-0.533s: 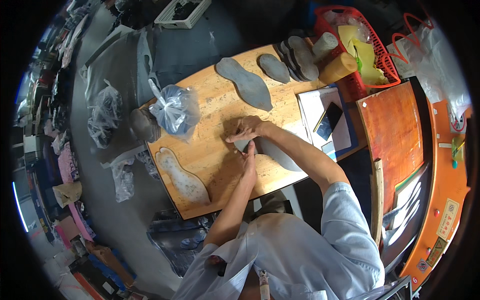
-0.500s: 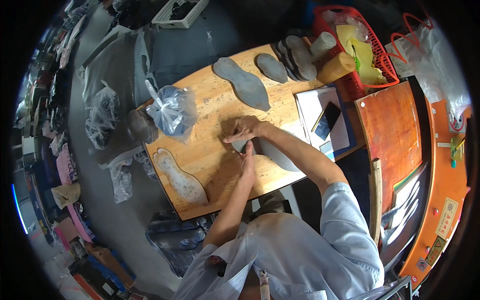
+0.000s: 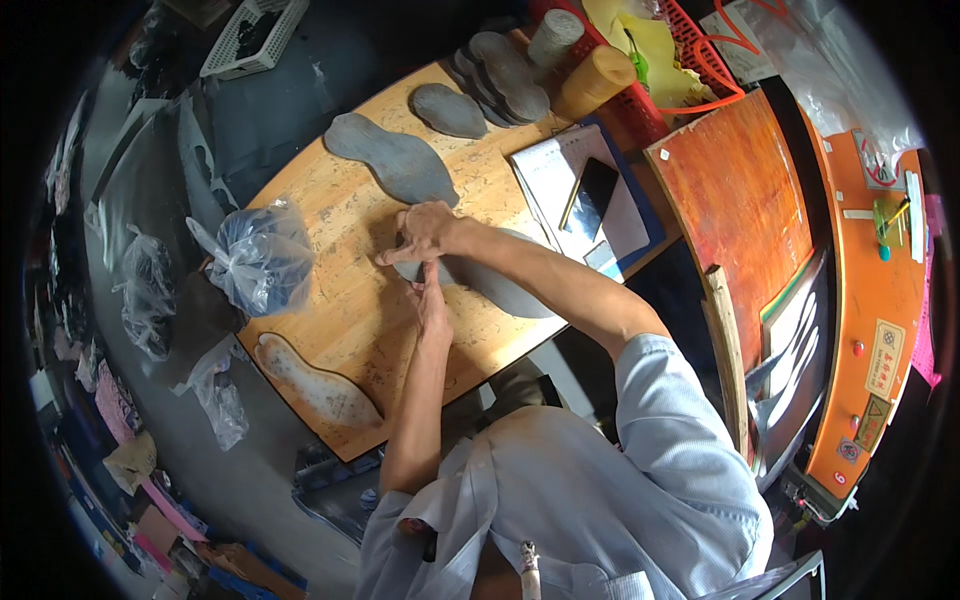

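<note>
A grey sole-shaped piece [image 3: 505, 283] lies on the wooden table top, its left end under both hands. My left hand [image 3: 431, 302] is closed at its near edge, thumb on top. My right hand [image 3: 424, 232] crosses over from the right and grips the same end from the far side, its fingers bent and partly hidden. Beyond the hands rests a larger grey sole piece [image 3: 390, 158]. Farther off are a small grey oval piece [image 3: 447, 110] and a stack of grey sole pieces [image 3: 507, 75]. At the left near edge lies a whitish speckled sole shape [image 3: 318, 382].
A tied clear plastic bag [image 3: 262, 258] stands at the table's left edge. To the right are papers [image 3: 545, 165] with a dark phone [image 3: 590, 193]. Two rolls, one yellow [image 3: 597, 82], stand by a red basket [image 3: 690, 45]. An orange-brown board [image 3: 735, 200] leans at the right.
The view has shifted, so the table and everything on it appear farther left. Both hands stay at the same end of the grey piece, with little change in their grip.
</note>
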### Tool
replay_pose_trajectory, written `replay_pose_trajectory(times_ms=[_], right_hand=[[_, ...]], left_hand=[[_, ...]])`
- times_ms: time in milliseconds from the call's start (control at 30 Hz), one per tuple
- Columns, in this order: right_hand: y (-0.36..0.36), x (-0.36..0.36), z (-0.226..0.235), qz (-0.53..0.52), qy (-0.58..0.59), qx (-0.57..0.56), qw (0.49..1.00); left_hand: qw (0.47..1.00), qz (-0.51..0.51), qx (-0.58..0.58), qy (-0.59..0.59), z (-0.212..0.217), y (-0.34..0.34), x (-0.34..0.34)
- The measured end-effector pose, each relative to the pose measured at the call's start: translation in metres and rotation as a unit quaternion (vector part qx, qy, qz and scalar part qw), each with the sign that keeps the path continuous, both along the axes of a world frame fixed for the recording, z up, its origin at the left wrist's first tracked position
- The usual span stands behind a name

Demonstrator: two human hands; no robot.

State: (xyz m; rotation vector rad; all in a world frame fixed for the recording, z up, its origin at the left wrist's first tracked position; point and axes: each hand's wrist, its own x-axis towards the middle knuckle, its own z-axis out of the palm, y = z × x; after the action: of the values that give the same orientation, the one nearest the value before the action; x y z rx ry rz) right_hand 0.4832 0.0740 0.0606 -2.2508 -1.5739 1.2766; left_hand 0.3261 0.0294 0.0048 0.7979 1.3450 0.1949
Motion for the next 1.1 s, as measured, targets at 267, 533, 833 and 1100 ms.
replay_pose_trajectory(times_ms=[267,533,833,1100], right_hand=[[-0.191,0.033,0.001,-0.414,-0.278,0.285,0.818],[-0.24,0.081,-0.049,-0.526,-0.29,0.022,0.799],[-0.239,0.114,-0.034,-0.533,-0.159,0.019,0.831],[-0.283,0.125,-0.052,-0.426,-0.291,0.067,0.854]], left_hand=[[0.941,-0.113,0.301,0.106,-0.018,0.001,-0.069],[0.7,-0.257,0.621,0.242,-0.069,0.017,-0.083],[0.654,-0.264,0.658,0.262,-0.073,0.012,-0.082],[0.645,-0.273,0.663,0.264,-0.075,0.015,-0.083]])
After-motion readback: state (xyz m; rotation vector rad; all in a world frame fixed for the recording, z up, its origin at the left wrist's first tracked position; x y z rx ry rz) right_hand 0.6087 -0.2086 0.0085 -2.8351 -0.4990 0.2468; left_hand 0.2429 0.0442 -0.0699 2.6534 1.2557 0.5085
